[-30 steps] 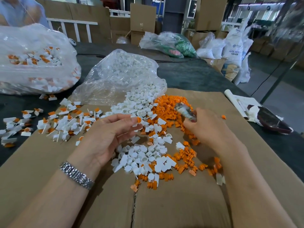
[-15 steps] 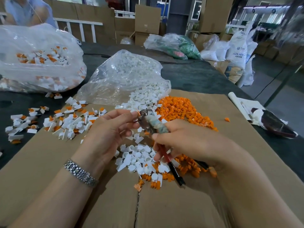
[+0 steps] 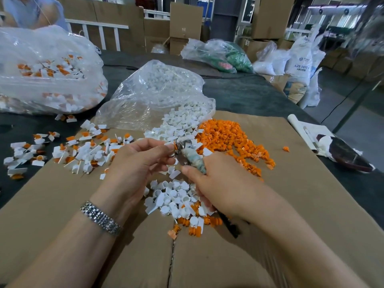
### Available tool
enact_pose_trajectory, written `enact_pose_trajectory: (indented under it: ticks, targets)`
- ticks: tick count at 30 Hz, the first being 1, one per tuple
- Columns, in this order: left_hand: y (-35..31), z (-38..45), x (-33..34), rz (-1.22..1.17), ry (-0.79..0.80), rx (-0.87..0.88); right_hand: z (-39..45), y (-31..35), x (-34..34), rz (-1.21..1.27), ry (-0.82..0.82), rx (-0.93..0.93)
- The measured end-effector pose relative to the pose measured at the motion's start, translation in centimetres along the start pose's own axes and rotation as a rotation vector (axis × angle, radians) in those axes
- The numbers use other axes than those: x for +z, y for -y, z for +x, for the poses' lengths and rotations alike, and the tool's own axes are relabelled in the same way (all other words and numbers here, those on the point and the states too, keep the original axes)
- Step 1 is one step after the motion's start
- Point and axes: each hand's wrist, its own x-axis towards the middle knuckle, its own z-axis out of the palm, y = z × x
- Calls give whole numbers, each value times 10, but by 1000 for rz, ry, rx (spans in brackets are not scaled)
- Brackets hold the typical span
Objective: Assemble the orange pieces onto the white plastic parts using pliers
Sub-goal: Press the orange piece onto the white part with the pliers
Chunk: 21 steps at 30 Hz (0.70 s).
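Note:
My right hand point(image 3: 220, 183) grips the pliers point(image 3: 192, 157), whose tape-wrapped head points up and left and whose dark handles stick out below my palm. The jaws meet a small white plastic part point(image 3: 170, 145) that my left hand point(image 3: 137, 163) pinches between thumb and fingertips. Loose orange pieces point(image 3: 230, 140) lie heaped on the cardboard to the right. White parts point(image 3: 176, 194) lie under my hands and spill from a clear bag point(image 3: 153, 94). Assembled white-and-orange pieces point(image 3: 83, 150) are scattered to the left.
A brown cardboard sheet point(image 3: 291, 204) covers the dark table. A big clear bag of assembled pieces point(image 3: 47, 73) sits at the far left. Papers and a dark object point(image 3: 342, 152) lie at the right edge. Boxes and sacks stand behind; a person is at the top left.
My right hand came back from the orange pile with the pliers and brought their jaws to the white part in my left hand. My left hand stayed put, holding that part.

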Motion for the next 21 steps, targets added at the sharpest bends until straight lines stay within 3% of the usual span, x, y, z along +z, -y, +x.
enact_pose_trajectory:
  ticks: [4,8,10,12,16,19,21]
  targets:
    - [0,2,0,-24,-16,11,4,-1,4,-11,-18,-12]
    - [2,2,2,-30,-13,-12,4,-7,-11,118,127,-6]
    - [-1,4,0,-41,-52,-3,1,-12,-25,188,206,23]
    - [-3,5,-4,0,-138,29,0,-19,-38,167,171,39]
    - [-3,5,-14,436,-365,243,22,-38,-53,-40,-114,133]
    - [-6,10,-23,753,-543,408,46,-61,-48,-160,-197,206]
    - [-7,12,-25,938,-523,452,58,-77,-39,-252,-219,264]
